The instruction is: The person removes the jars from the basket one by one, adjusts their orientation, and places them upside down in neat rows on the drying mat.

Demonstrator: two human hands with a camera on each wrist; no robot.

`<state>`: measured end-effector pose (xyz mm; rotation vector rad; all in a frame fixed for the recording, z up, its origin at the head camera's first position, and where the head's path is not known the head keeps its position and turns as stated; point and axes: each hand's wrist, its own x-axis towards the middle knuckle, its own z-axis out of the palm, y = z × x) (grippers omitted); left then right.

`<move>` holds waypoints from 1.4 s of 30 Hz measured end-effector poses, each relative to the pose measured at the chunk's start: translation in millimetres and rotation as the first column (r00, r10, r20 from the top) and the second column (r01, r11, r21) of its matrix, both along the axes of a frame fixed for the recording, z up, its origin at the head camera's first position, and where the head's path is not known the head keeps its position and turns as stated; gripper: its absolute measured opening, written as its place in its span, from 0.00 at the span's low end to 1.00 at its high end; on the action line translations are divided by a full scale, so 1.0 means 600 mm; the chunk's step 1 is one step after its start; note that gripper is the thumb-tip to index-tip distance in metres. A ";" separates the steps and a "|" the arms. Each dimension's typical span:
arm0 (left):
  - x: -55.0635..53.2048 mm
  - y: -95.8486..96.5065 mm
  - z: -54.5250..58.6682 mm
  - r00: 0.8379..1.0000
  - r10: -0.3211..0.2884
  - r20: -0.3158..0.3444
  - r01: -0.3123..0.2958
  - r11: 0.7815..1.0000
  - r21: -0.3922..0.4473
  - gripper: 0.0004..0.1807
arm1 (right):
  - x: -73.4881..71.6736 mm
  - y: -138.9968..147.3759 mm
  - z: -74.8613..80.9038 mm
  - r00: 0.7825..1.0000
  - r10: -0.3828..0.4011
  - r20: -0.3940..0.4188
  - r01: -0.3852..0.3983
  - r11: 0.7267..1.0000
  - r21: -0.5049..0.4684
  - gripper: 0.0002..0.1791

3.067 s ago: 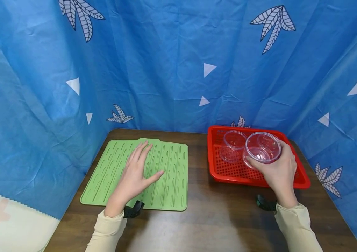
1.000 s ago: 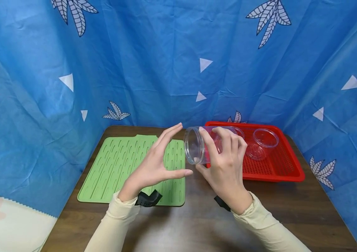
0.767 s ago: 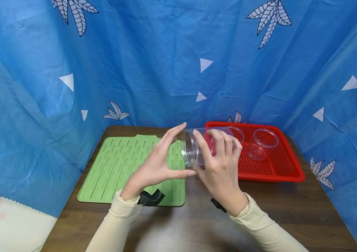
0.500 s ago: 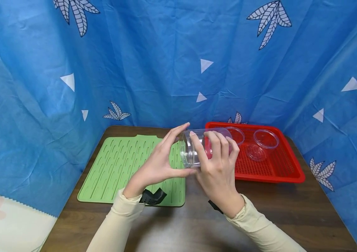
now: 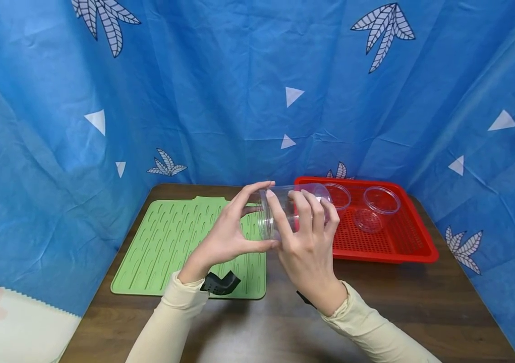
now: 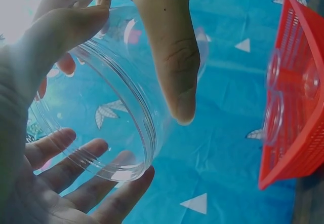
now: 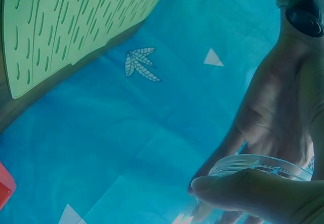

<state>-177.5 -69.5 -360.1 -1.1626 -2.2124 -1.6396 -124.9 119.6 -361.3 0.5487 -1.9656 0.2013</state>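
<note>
A clear plastic jar lies sideways in the air between both hands, its open mouth toward the left. My right hand grips the jar's body, thumb below and fingers spread over the top. Around the mouth end curls my left hand, thumb under the rim and fingers above it. In the left wrist view the ridged rim rests against the left fingertips, while the right thumb lies along the wall. The right wrist view catches only part of the rim behind the right thumb.
A red plastic basket stands at the back right, with two more clear jars inside, one at its right and one at its left. The green ridged mat lies on the wooden table. A blue curtain hangs behind.
My right hand has lifted the jar from the basket, carried it left and tipped it sideways. My left hand has come rightward from over the mat and taken hold of the mouth end.
</note>
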 end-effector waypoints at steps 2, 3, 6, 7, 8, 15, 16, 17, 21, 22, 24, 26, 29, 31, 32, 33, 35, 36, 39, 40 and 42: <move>-0.001 -0.001 0.000 1.000 -0.003 0.004 0.003 1.000 0.007 0.58 | 0.000 -0.001 0.000 1.000 0.000 -0.003 0.000 1.000 0.002 0.46; -0.001 -0.001 0.000 1.000 -0.004 0.006 0.004 1.000 0.008 0.58 | 0.000 -0.001 0.000 1.000 0.001 -0.002 -0.001 1.000 0.002 0.46; -0.001 -0.002 -0.001 1.000 -0.005 0.011 0.005 1.000 0.011 0.57 | 0.001 -0.002 0.000 1.000 -0.007 0.010 0.006 1.000 0.005 0.46; -0.001 -0.002 -0.001 1.000 -0.006 0.013 0.006 1.000 0.013 0.57 | 0.002 -0.003 0.001 1.000 -0.012 0.017 0.012 1.000 0.008 0.46; -0.001 -0.003 -0.001 1.000 -0.007 0.013 0.007 1.000 0.014 0.57 | 0.003 -0.003 0.001 1.000 -0.017 0.025 0.017 1.000 0.011 0.47; -0.002 -0.007 -0.002 1.000 0.010 0.014 -0.011 1.000 0.014 0.56 | 0.017 0.004 0.017 0.994 0.035 0.105 -0.037 0.999 0.017 0.56; -0.002 -0.008 -0.001 1.000 0.013 0.017 -0.014 1.000 0.013 0.56 | 0.019 0.009 0.022 0.990 0.072 0.118 -0.074 0.997 0.010 0.58; -0.002 -0.010 -0.001 1.000 0.015 0.021 -0.015 1.000 0.014 0.57 | 0.021 0.016 0.028 0.985 0.112 0.130 -0.114 0.994 0.004 0.59; -0.001 -0.013 0.000 0.999 0.010 0.038 -0.010 1.000 0.015 0.58 | 0.021 0.055 0.053 0.933 0.304 0.192 -0.301 0.953 -0.044 0.62; -0.001 -0.014 0.001 0.999 0.009 0.045 -0.009 1.000 0.015 0.59 | 0.020 0.065 0.058 0.916 0.341 0.213 -0.336 0.940 -0.061 0.62; 0.001 -0.015 0.000 0.998 0.005 0.058 -0.006 1.000 0.014 0.59 | 0.020 0.085 0.066 0.872 0.413 0.263 -0.397 0.911 -0.115 0.64; 0.002 -0.016 0.001 0.998 0.004 0.068 -0.005 1.000 0.013 0.60 | 0.019 0.102 0.072 0.832 0.463 0.305 -0.426 0.886 -0.183 0.66; 0.003 -0.017 0.000 0.998 0.002 0.063 -0.003 1.000 0.007 0.60 | 0.014 0.123 0.073 0.787 0.508 0.350 -0.422 0.857 -0.295 0.67; 0.004 -0.018 0.000 0.999 -0.003 0.053 0.003 1.000 0.006 0.59 | 0.008 0.134 0.069 0.756 0.533 0.380 -0.400 0.836 -0.376 0.68; 0.004 -0.018 0.000 0.999 -0.006 0.048 0.006 1.000 0.005 0.59 | 0.005 0.138 0.066 0.735 0.549 0.398 -0.386 0.821 -0.420 0.68; 0.004 -0.019 0.000 0.999 -0.009 0.042 0.009 1.000 0.005 0.58 | 0.001 0.141 0.062 0.710 0.567 0.417 -0.370 0.805 -0.464 0.69; 0.005 -0.019 0.001 0.999 -0.022 0.038 0.022 1.000 0.011 0.58 | -0.007 0.146 0.053 0.649 0.613 0.450 -0.340 0.763 -0.550 0.72; 0.005 -0.019 0.001 0.999 -0.030 0.037 0.029 0.999 0.016 0.58 | -0.010 0.148 0.049 0.614 0.639 0.464 -0.320 0.738 -0.594 0.73; 0.004 -0.020 0.001 0.998 -0.053 0.039 0.052 0.998 0.021 0.58 | -0.019 0.155 0.035 0.492 0.726 0.481 -0.270 0.652 -0.708 0.72; 0.004 -0.020 0.001 0.997 -0.061 0.041 0.060 0.998 0.023 0.59 | -0.022 0.158 0.031 0.446 0.760 0.473 -0.261 0.616 -0.743 0.71; 0.005 -0.021 0.000 0.996 -0.074 0.046 0.073 0.997 0.023 0.59 | -0.027 0.162 0.024 0.354 0.825 0.440 -0.247 0.537 -0.807 0.70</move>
